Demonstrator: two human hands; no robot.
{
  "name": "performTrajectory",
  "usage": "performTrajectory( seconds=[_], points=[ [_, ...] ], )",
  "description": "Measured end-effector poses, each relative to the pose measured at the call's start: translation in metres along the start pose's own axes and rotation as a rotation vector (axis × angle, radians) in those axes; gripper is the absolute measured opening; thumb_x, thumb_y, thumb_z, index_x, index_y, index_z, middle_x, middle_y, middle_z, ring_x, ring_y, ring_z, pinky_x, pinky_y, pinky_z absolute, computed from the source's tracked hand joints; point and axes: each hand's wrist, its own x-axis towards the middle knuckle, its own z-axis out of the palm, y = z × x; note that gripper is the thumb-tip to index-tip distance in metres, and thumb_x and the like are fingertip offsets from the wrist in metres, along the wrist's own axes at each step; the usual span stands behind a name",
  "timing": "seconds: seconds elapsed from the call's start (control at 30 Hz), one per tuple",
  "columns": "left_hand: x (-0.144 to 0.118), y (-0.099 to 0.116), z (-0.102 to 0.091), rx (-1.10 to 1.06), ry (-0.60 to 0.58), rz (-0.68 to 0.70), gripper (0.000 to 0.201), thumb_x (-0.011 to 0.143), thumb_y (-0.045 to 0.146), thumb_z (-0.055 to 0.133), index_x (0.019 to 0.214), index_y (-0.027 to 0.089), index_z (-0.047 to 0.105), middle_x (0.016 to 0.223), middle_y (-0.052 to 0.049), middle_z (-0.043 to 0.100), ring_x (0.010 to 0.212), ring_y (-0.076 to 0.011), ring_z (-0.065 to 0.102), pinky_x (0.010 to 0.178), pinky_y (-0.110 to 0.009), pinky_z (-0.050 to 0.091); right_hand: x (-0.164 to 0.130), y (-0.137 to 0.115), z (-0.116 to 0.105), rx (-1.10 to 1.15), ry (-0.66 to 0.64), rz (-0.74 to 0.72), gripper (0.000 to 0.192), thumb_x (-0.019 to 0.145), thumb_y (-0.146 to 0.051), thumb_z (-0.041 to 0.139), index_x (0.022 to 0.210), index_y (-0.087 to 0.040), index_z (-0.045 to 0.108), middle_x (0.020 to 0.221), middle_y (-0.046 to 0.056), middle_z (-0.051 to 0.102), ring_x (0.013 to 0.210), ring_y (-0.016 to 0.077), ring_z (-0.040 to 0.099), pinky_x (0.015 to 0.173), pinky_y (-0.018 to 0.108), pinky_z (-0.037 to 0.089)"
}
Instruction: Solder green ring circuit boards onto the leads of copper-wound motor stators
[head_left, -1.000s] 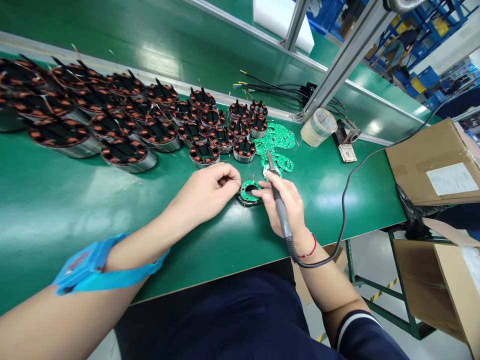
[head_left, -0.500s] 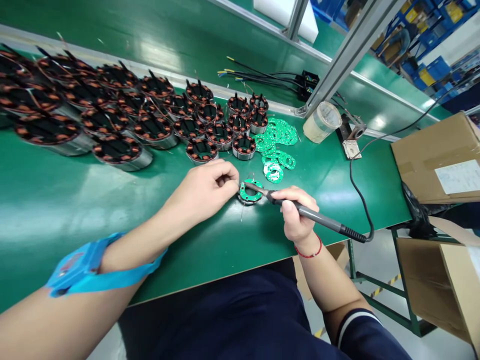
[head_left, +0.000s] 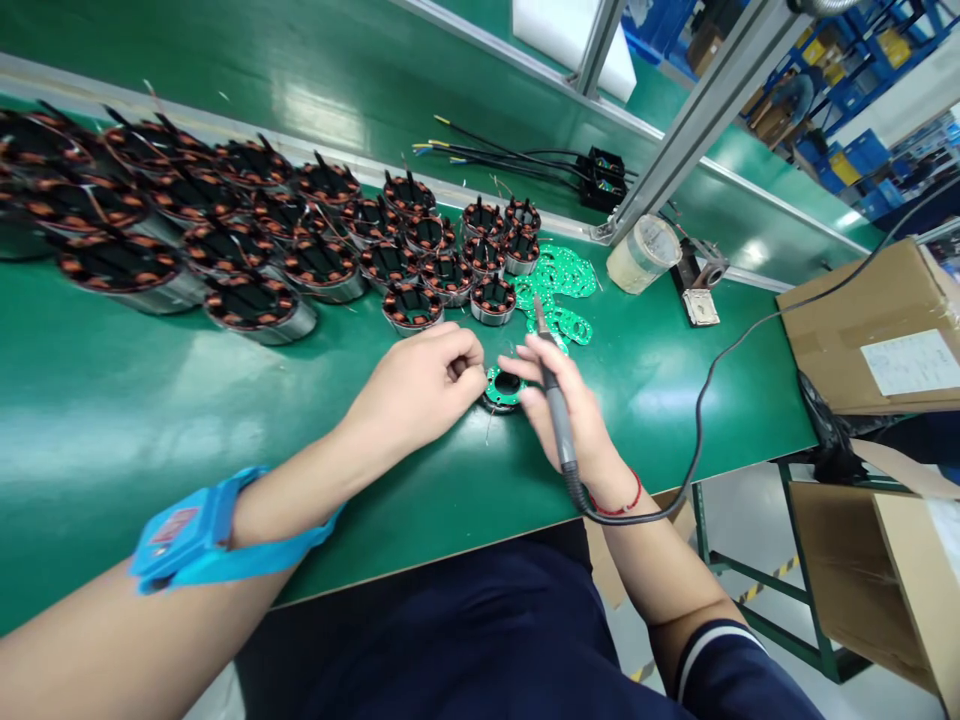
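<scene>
A: My left hand (head_left: 420, 385) has its fingers pinched together at the edge of the green ring board (head_left: 501, 385), on the table near the front.

B: And the right hand (head_left: 577, 425)?

A: Its fingers are clamped on the soldering iron (head_left: 553, 395), tip up and off the board. I judge this is aligning; next, the tip must come down on a pad.

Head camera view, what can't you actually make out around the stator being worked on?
- The stator: mostly hidden between left hand and right hand.
- What the left fingertips pinch: too small.
- Soldering iron tip contact: tip points away from the stator.
- Far-left stators: cut by the frame edge.
</scene>
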Motion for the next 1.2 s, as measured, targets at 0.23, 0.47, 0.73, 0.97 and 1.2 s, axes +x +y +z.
performTrajectory(
  seconds=[0.23,0.47,0.73,0.97,1.2],
  points=[
    [0.002,-0.001,0.001,-0.076,-0.066,-0.070,0.020,0.083,0.038,0.048,0.078,0.022,0.058,0.075,-0.002,0.061,0.069,-0.0184,0.056,0.067,-0.032,0.044,0.005,0.000,-0.006,-0.203,-0.115,-0.047,0.062,0.094,-0.018,0.059,0.152,-0.026,0.039,0.132,0.009,0.072,0.120,0.0255,0.067,0.108,0.049,0.055],
    [-0.001,-0.001,-0.002,-0.015,-0.349,-0.034,0.026,0.081,0.045,0.053,0.088,0.022,0.064,0.086,-0.005,0.067,0.081,-0.0237,0.062,0.075,-0.036,0.047,-0.008,0.020,-0.014,-0.133,0.003,0.063,0.071,0.093,-0.033,0.073,0.154,-0.026,0.035,0.137,0.014,0.066,0.128,0.0260,0.066,0.111,0.048,0.055],
    [0.003,0.000,-0.006,-0.332,-0.199,-0.118,0.028,0.076,0.048,0.056,0.076,0.021,0.063,0.068,0.000,0.061,0.065,-0.0177,0.053,0.062,-0.030,0.040,-0.006,0.009,-0.005,-0.217,-0.046,-0.062,0.073,0.095,-0.039,0.072,0.156,-0.027,0.033,0.136,0.013,0.070,0.124,0.0269,0.069,0.106,0.048,0.057],
    [0.003,-0.004,-0.003,-0.376,-0.250,-0.191,0.032,0.074,0.052,0.060,0.074,0.020,0.063,0.067,-0.001,0.061,0.065,-0.0173,0.054,0.060,-0.029,0.040,0.000,-0.005,-0.003,-0.305,-0.038,-0.252,0.057,0.098,-0.025,0.058,0.153,-0.029,0.043,0.128,0.009,0.076,0.129,0.0278,0.065,0.106,0.050,0.055],
    [0.000,-0.004,-0.010,-0.184,-0.205,-0.169,0.033,0.079,0.053,0.052,0.076,0.022,0.061,0.068,-0.002,0.061,0.063,-0.0180,0.051,0.059,-0.030,0.039,-0.003,-0.007,-0.005,-0.272,0.021,-0.158,0.042,0.106,-0.024,0.045,0.148,-0.025,0.049,0.100,0.002,0.084,0.102,0.0204,0.078,0.099,0.042,0.058]
  ],
)
